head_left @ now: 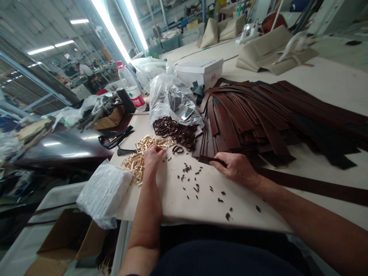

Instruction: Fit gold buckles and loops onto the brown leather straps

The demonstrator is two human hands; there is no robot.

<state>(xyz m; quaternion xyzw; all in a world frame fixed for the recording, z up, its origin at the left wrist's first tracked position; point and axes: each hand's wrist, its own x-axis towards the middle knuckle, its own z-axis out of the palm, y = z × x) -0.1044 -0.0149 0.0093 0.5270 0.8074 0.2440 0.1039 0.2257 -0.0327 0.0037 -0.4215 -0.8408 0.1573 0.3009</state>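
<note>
My left hand [154, 154] is at the right edge of a pile of gold metal buckles [137, 163], its fingers pinched together; what they hold, if anything, is too small to tell. My right hand [234, 166] grips a dark brown leather strap [211, 160] near its end, and the tip points left. A long part of a brown strap [313, 184] runs off to the right, behind the forearm. Beyond my hands lie a heap of small brown leather loops [178, 132] and a fanned stack of brown straps [244, 111]. Small dark scraps [186, 168] are scattered between my hands.
A plastic-wrapped white packet [104, 191] sits at the table's left corner. Behind the loops stand a clear plastic bag [163, 92], a white box [198, 73] and a water bottle [130, 88]. Beige leather pieces [263, 51] lie farther back. A cardboard box [67, 234] is below left.
</note>
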